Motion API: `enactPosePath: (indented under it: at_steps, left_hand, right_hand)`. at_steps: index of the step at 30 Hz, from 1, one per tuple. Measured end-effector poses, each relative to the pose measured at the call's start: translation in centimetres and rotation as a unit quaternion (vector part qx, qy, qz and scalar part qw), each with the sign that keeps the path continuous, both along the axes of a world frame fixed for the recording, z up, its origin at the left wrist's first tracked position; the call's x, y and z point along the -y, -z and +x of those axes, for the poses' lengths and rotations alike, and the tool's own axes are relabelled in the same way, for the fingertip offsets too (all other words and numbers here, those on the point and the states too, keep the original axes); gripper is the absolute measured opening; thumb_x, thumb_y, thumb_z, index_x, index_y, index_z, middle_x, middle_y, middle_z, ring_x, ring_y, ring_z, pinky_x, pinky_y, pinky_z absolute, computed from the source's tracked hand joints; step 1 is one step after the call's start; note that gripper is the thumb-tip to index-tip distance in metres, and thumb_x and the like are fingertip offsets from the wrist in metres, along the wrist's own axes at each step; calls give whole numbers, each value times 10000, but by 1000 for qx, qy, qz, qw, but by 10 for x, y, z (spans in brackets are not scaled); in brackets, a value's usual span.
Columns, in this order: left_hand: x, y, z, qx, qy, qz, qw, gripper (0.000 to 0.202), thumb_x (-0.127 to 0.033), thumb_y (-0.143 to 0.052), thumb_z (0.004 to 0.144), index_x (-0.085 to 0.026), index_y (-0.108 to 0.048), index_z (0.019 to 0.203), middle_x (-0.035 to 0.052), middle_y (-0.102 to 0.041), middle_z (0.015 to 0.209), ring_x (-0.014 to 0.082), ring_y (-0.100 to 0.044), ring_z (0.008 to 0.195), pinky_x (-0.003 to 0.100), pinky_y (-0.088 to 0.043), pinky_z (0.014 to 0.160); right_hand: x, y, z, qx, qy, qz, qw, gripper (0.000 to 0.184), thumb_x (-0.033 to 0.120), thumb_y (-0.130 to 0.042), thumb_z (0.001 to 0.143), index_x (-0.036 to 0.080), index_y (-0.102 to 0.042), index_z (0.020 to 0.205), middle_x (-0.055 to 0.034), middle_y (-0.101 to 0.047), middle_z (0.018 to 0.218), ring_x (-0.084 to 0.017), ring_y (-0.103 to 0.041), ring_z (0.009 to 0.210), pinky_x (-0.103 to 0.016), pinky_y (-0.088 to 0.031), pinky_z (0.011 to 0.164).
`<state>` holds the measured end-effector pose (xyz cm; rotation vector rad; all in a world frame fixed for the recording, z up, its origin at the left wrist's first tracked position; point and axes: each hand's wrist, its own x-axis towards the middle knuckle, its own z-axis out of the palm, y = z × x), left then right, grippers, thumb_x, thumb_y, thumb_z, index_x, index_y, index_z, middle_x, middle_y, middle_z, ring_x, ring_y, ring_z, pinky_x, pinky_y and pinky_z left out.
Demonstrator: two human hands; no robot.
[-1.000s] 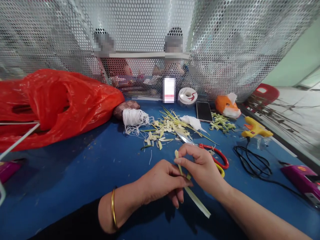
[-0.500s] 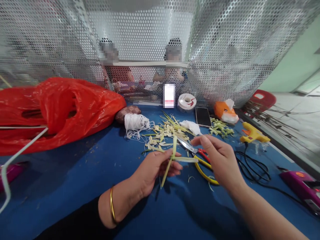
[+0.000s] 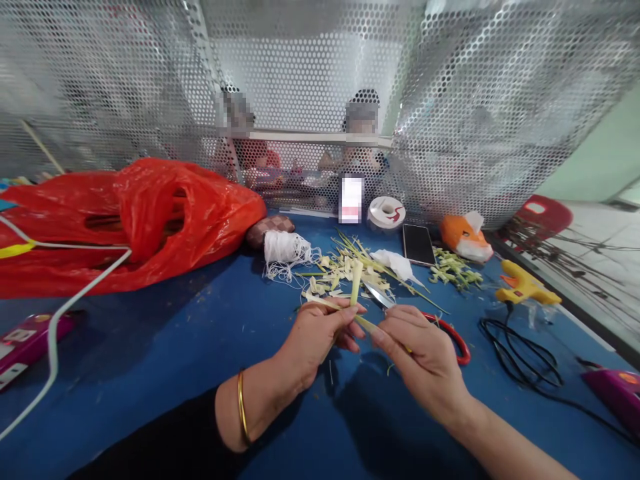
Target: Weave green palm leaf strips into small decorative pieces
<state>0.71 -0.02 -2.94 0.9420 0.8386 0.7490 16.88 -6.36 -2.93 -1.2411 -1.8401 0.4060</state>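
Here, the left hand (image 3: pixel 313 338) and right hand (image 3: pixel 427 353) pinch pale strips (image 3: pixel 356 285) between fingers, well inside the table edge (image 3: pixel 600 323).

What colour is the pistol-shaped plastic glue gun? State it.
The glue gun is mostly yellow, in the head view.

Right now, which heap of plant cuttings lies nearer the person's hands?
The pale yellowish heap, beside the white string spool and just beyond the left hand. The other, greener heap lies farther right, beside the dark-screened smartphone.
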Motion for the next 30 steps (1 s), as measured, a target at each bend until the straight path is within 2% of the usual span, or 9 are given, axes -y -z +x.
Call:
enactPosePath:
  at_steps: [2, 5, 7, 9, 12, 15, 18, 22, 30]
  left_hand:
    - [-4, -2, -2, 29, 5, -14, 999, 217, -287, -677, 812, -113, -706, 939, -21, -609, 560, 74, -517, 388, 212, -432, 462]
    - [-8, -5, -7, 107, 23, -60, 992, 230, -278, -626, 865, -141, -689, 1039, -64, -529, 499, 51, -418, 346, 220, -454, 478]
    - [-8, -5, -9, 161, 61, -96, 980, 204, -263, -609, 881, -144, -687, 1027, -77, -478, 479, 47, -381, 347, 215, -453, 476]
    - [-6, -5, -9, 201, 105, -126, 966, 173, -259, -614, 883, -145, -688, 989, -81, -448, 471, 50, -376, 355, 208, -449, 470]
    - [-2, -2, -9, 232, 150, -146, 950, 162, -270, -637, 874, -146, -691, 962, -83, -433, 458, 53, -386, 367, 196, -456, 465]
    - [-2, 0, -9, 232, 173, -147, 946, 228, -314, -675, 844, -140, -693, 991, -71, -484, 479, 59, -438, 389, 190, -474, 455]
    - [-4, -1, -10, 193, 172, -131, 957, 288, -350, -727, 795, -138, -694, 987, -27, -609, 599, 79, -543, 434, 203, -498, 451]
    - [-7, -3, -11, 142, 165, -113, 969, 243, -318, -760, 766, -128, -697, 903, 35, -699, 722, 103, -631, 477, 198, -522, 475]
    - [-5, -4, -12, 184, 187, -118, 958, 197, -280, -791, 743, -171, -729, 894, -34, -636, 566, 31, -458, 325, 192, -539, 460]
  right_hand:
    - [0, -1, 3, -44, 7, -3, 999, 327, 301, -471, 962, 212, -617, 683, -8, -567, 623, -164, -524, 625, -327, -418, 700]
    - [-5, -4, 9, -144, 93, -23, 985, 293, 359, -430, 971, 219, -667, 873, -44, -667, 787, -198, -614, 767, -314, -465, 708]
    - [-10, -6, 11, -162, 130, -33, 978, 231, 374, -503, 929, 223, -670, 981, -58, -694, 920, -223, -632, 896, -336, -482, 793]
    - [-13, -7, 11, -143, 101, -53, 983, 214, 353, -583, 877, 229, -674, 1027, -62, -698, 1018, -240, -627, 987, -360, -472, 869]
    - [-13, -7, 6, -112, 19, -93, 989, 143, 318, -590, 874, 219, -693, 873, -46, -710, 888, -216, -648, 863, -339, -485, 800]
    - [-10, -6, 2, -85, 10, -75, 993, 217, 298, -557, 904, 211, -663, 735, -17, -667, 692, -180, -607, 674, -318, -463, 679]
    - [-8, -8, 3, -22, 25, -3, 999, 190, 253, -544, 920, 222, -656, 770, -5, -655, 671, -171, -583, 651, -348, -445, 742]
    - [-6, -9, 6, 62, 29, 68, 995, 175, 196, -511, 932, 226, -635, 812, 1, -660, 697, -157, -589, 646, -397, -412, 895]
    - [-5, -10, 6, 62, 21, 86, 994, 129, 190, -538, 933, 232, -619, 842, 13, -665, 713, -148, -602, 662, -383, -390, 934]
